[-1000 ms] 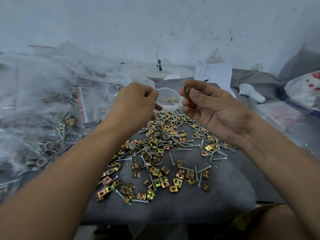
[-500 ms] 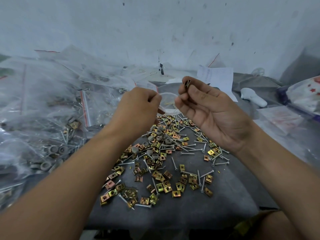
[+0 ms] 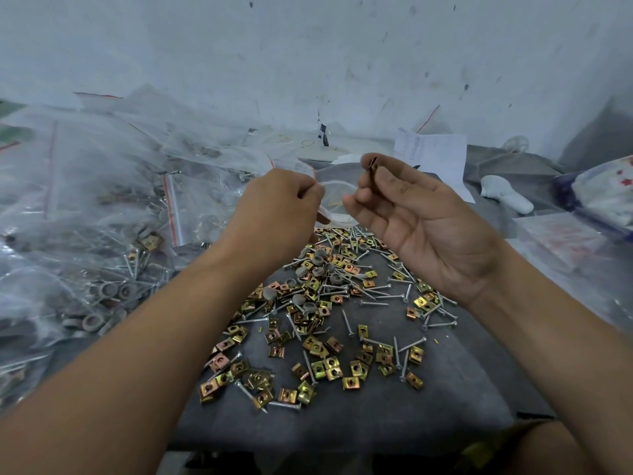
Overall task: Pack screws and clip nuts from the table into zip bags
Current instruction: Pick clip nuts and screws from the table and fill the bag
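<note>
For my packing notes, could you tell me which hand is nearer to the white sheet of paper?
Right. The right hand sits just below and left of the paper; the left hand is further left, holding the bag.

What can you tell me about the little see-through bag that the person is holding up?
The zip bag is small, clear thin plastic, its mouth pulled open into a rounded loop. The left hand pinches its rim, holding it above the pile of clip nuts and screws. The right hand is beside its mouth, pinching a clip nut above it. A few yellowish bits show inside; what they are is unclear.
</note>
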The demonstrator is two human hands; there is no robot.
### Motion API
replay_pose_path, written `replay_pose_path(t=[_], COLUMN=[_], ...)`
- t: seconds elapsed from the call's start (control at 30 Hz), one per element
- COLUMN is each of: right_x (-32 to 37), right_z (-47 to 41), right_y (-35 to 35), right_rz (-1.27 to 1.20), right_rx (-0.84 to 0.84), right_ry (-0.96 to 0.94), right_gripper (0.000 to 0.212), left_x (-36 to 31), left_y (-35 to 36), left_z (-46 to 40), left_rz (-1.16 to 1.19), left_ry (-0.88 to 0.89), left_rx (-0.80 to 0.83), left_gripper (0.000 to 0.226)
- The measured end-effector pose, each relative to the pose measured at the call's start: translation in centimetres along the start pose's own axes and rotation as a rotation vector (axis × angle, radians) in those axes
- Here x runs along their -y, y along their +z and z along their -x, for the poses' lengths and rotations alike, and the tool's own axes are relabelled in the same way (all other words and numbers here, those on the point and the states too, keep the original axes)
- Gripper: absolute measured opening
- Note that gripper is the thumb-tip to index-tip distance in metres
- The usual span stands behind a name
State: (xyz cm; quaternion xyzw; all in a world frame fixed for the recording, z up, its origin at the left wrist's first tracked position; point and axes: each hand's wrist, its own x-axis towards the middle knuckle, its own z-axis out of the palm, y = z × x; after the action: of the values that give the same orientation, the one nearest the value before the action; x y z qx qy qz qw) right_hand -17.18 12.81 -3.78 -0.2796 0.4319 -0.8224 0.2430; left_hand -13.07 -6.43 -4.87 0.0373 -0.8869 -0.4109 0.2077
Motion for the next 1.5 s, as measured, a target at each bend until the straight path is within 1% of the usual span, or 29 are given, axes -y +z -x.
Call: replay_pose_path(t=[0.07,0.23,0.37,0.5,0.6,0.7,0.83,0.87,0.9,1.0,1.07,1.17,1.27,1.33,1.4,1.43,1.5], right_x=[0.1,0.3,0.3,0.5,0.8,0.9,0.7,0.6,0.6,0.3,0.1,0.0,-0.2,-0.3,-0.6,-0.7,-0.5], right_z=[0.0,0.1,0.1,0.2,0.3,0.4,0.4,0.3,0.4,0.8,1.1,1.1,0.6,0.1,-0.3,-0.5,-0.6], right_y=[0.1,0.0,-0.2,-0.4,-0.5,-0.5,-0.6,-0.7,-0.7,-0.6,-0.4,0.4,1.5,1.8,1.6,1.3,0.4], right_rz=[-0.020,-0.018,-0.043,-0.100,-0.115,-0.109,-0.109,-0.019,0.159,0.867,1.183,1.518,1.800,1.889,1.851,1.735,1.348], right_rx=[-0.009,-0.034,-0.077,-0.144,-0.151,-0.152,-0.161,-0.180,-0.215,-0.303,-0.341,-0.369,-0.354,-0.378,-0.378,-0.355,-0.308], right_ry=[0.007,0.045,0.101,0.150,0.152,0.153,0.137,0.086,0.007,-0.296,-0.401,-0.441,-0.367,-0.294,-0.294,-0.308,-0.320], right_gripper=[0.018,0.014,0.019,0.020,0.022,0.019,0.018,0.016,0.013,0.001,0.002,0.004,0.016,0.024,0.023,0.021,0.016], left_x=[0.0,-0.1,-0.1,-0.1,-0.1,-0.3,-0.9,-1.0,-1.2,-1.6,-1.7,-1.9,-2.1,-2.0,-1.7,-1.6,-1.1], left_y=[0.0,-0.1,-0.1,-0.2,-0.3,-0.4,-0.6,-0.7,-0.8,-0.8,-0.6,-0.4,-0.2,-0.2,-0.2,-0.3,-0.5], left_z=[0.0,0.1,0.1,0.0,0.0,0.1,0.6,0.7,0.8,1.0,1.1,1.2,1.2,1.2,1.1,1.0,0.9], left_rz=[0.017,0.037,0.035,0.033,0.033,0.040,0.124,0.140,0.144,0.106,0.057,0.013,-0.005,-0.020,-0.001,0.025,0.089], left_ry=[-0.006,-0.023,-0.022,-0.008,-0.007,-0.011,0.021,0.040,0.062,0.112,0.137,0.167,0.185,0.182,0.144,0.112,0.045], left_rx=[0.007,0.022,0.030,0.032,0.028,0.031,0.002,-0.016,-0.030,-0.047,-0.045,-0.039,-0.019,-0.019,-0.020,-0.025,-0.045], left_gripper=[0.033,0.033,0.032,0.031,0.031,0.030,0.025,0.024,0.024,0.024,0.025,0.026,0.028,0.028,0.029,0.028,0.026])
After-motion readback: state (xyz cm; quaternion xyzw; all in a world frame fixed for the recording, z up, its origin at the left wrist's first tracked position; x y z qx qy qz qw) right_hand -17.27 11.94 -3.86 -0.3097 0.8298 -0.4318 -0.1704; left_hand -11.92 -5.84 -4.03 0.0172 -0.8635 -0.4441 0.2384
